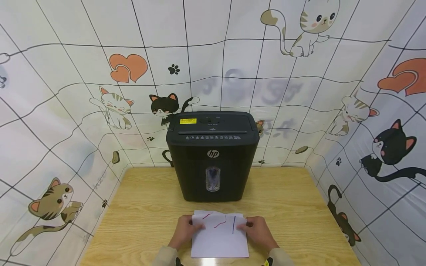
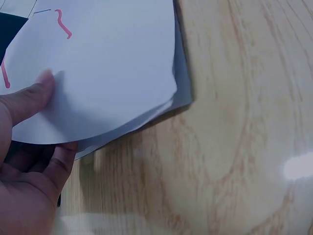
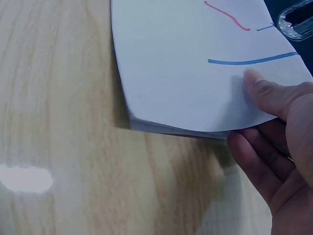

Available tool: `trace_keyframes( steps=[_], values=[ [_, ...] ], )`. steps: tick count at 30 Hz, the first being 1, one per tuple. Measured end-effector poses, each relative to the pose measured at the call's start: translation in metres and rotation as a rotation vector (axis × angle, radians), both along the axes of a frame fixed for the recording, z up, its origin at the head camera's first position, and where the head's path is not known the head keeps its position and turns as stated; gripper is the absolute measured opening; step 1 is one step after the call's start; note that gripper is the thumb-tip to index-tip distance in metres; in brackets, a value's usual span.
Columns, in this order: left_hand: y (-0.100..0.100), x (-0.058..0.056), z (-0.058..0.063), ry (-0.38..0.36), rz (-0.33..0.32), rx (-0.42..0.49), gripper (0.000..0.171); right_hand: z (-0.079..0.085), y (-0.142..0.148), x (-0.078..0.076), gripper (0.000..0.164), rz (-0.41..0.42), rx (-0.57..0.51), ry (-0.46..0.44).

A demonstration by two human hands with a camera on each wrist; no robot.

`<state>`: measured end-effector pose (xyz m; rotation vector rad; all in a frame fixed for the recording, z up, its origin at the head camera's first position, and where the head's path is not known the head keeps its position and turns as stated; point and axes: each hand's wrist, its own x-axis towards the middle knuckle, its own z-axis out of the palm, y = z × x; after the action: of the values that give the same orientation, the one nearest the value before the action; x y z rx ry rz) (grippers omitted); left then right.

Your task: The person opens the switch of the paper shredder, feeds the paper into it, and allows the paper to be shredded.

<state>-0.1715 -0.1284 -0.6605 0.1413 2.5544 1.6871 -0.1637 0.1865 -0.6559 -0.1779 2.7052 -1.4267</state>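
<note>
A small stack of white paper sheets (image 1: 219, 242) is held between both hands at the table's front, with red and blue pen strokes on its top sheet. My left hand (image 1: 187, 229) grips the left edge, and in the left wrist view its thumb (image 2: 46, 83) lies on top while the fingers curl beneath. On the opposite edge my right hand (image 1: 259, 232) does the same, its thumb (image 3: 257, 81) close to the blue line. Sheet edges fan slightly apart at the near corners. Just beyond the paper stands a black HP paper shredder (image 1: 196, 166), upright, its feed slot on top.
The light wooden table (image 1: 139, 207) carries the shredder near its back edge. White cloth with cat drawings and grid lines (image 1: 206, 59) hangs behind and along both sides. A bright light reflection (image 1: 209, 261) shows at the front of the table.
</note>
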Motion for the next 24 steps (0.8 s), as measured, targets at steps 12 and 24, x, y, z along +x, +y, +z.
trace_keyframes(
  steps=[12, 24],
  values=[
    [-0.003, -0.004, 0.013, -0.002, 0.003, 0.018, 0.021, 0.017, -0.001, -0.008, 0.01, -0.038, -0.002, -0.022],
    [-0.008, -0.007, 0.029, 0.018, 0.058, 0.048, 0.017, 0.039, -0.001, -0.014, 0.01, -0.126, -0.045, -0.052]
  ],
)
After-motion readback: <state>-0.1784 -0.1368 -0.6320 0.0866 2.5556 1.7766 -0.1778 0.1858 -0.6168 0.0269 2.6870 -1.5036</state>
